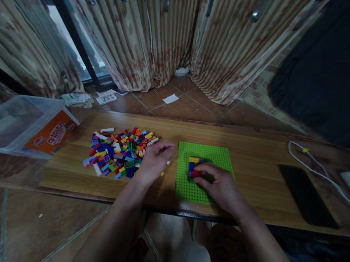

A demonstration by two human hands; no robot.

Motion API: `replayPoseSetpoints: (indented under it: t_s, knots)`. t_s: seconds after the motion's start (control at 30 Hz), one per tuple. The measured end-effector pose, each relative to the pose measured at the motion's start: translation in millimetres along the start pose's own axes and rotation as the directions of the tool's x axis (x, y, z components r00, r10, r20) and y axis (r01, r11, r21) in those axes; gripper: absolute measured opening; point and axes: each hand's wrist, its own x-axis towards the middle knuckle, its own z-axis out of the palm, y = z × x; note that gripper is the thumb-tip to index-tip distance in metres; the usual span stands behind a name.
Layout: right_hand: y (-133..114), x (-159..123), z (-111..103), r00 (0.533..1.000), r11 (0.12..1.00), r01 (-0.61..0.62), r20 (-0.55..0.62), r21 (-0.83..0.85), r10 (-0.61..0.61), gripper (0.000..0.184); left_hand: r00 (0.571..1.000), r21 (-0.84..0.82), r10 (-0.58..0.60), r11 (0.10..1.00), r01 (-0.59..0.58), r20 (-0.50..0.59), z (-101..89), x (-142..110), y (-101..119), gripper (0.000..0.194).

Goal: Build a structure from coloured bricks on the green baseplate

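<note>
A green studded baseplate lies on the wooden table in front of me. A small stack of bricks, yellow, blue and red, sits on it. My right hand rests on the plate with its fingers curled round that stack, fingertips on a red brick. My left hand hovers at the right edge of a pile of loose coloured bricks, fingers loosely bent and apart, with nothing visible in them. Two tiny pieces lie on the table just beside it.
A clear plastic box with an orange label stands at the left end. A black phone and a white cable lie at the right. Curtains hang behind, and papers lie on the tiled floor.
</note>
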Motion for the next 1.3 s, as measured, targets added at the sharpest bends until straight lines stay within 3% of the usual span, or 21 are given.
replayPoseSetpoints:
  t_s: [0.1,0.2,0.33,0.43,0.57,0.8,1.1,1.3]
  knots:
    - [-3,1,2,0.999,1.0,0.019,-0.033,-0.013,-0.02,0.015,0.999,-0.019,0.02,1.0,-0.021,-0.042,-5.1,2,3,0.015]
    - [-12,0,13,0.995,0.995,0.084,-0.058,-0.044,-0.087,0.017,0.981,-0.121,0.06,0.989,-0.083,-0.184,-18.1,6,10,0.018]
    - [-29,-2,39,0.973,0.967,0.229,0.0,-0.114,-0.23,0.02,0.9,-0.25,0.074,0.948,-0.197,-0.43,-44.3,11,16,0.019]
    - [-39,1,58,0.954,0.941,0.3,0.026,-0.156,-0.3,0.019,0.858,-0.332,0.038,0.913,-0.238,-0.512,-60.6,12,18,0.021]
    - [-47,10,77,0.947,0.932,0.317,0.006,-0.177,-0.322,0.018,0.844,-0.399,0.001,0.881,-0.254,-0.536,-69.9,11,19,0.021]
    - [-55,25,97,0.926,0.906,0.37,0.0,-0.208,-0.378,0.021,0.863,-0.444,-0.023,0.864,-0.237,-0.505,-79.4,7,21,0.02]
    - [-56,37,107,0.923,0.907,0.374,-0.014,-0.192,-0.384,0.03,0.849,-0.5,-0.057,0.828,-0.254,-0.525,-101.3,4,24,0.025]
    - [-56,39,111,0.92,0.917,0.363,-0.096,-0.162,-0.381,0.024,0.846,-0.535,-0.089,0.808,-0.247,-0.525,-109.1,1,26,0.028]
